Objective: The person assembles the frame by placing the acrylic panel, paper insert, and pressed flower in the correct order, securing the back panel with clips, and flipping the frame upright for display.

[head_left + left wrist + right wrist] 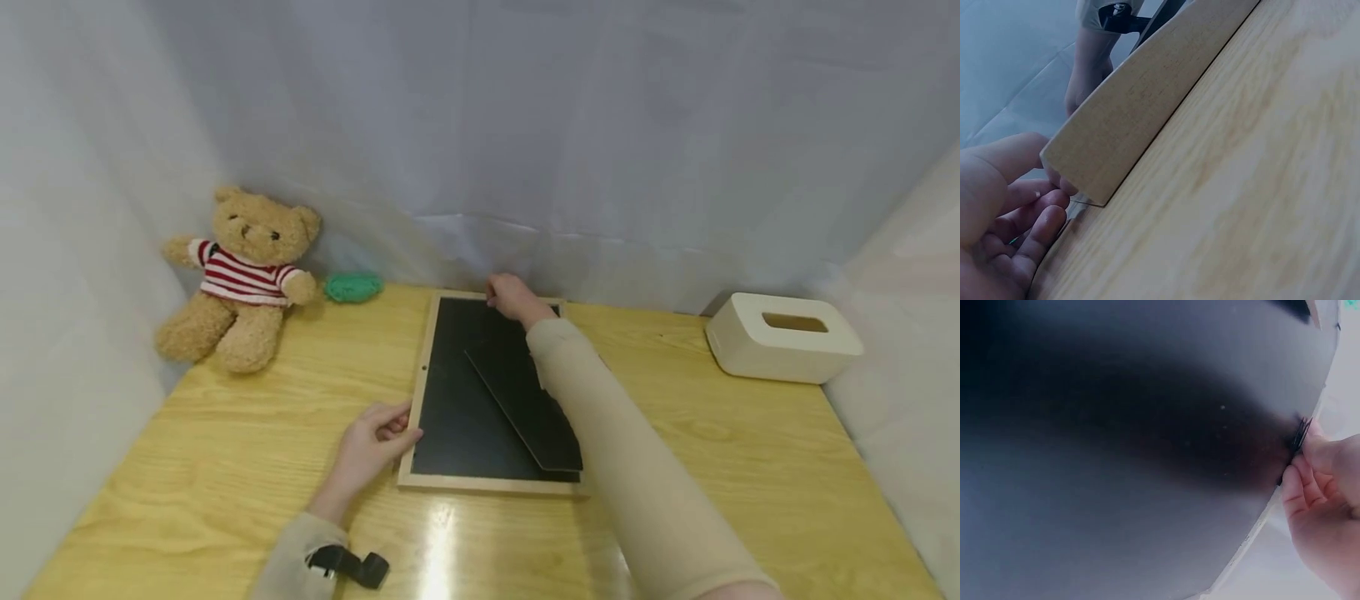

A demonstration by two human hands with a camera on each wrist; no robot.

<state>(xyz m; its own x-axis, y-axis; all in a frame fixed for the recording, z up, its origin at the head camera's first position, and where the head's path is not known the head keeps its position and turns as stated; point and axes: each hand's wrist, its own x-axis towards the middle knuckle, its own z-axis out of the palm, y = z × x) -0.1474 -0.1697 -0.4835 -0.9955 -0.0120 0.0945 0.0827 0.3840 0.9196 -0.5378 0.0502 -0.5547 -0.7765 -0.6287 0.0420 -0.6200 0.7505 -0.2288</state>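
Observation:
A picture frame (411,454) with a pale wood border lies back up on the table, showing its black backing board (457,392). A black stand flap (528,417) sits slanted on the board. My left hand (372,446) holds the frame's left side near the lower corner, thumb on the border; in the left wrist view the fingers curl by the wooden edge (1141,94). At the frame's far edge, my right hand (517,298) pinches a small black clip (1301,434), thumb and fingers close together. The right forearm covers part of the frame's right side.
A teddy bear (243,287) in a striped shirt sits at the back left, beside a green bundle (352,288). A white tissue box (780,342) stands at the back right. Pale curtain (525,125) hangs behind the wooden table (247,442).

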